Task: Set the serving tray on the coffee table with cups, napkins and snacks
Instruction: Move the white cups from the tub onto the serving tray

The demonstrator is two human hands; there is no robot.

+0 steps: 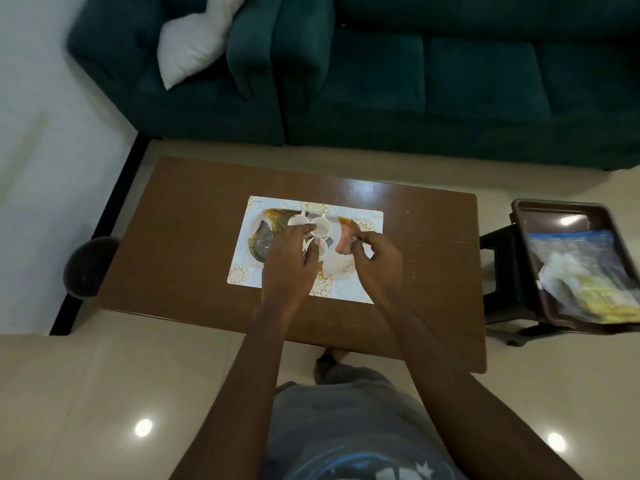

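A white serving tray with gold flower prints lies on the brown coffee table. Three white cups stand on it close together: one at the back left, one in the middle and a nearer one. My left hand rests over the cups, with fingers on the middle and near cups. My right hand pinches the edge of a pink and orange fan-patterned napkin. A dark fan-patterned napkin or plate lies at the tray's left.
A dark brown tray on a black stool to the right of the table holds snack packets. A teal sofa with a white cushion stands behind the table. A dark round object sits at the table's left edge.
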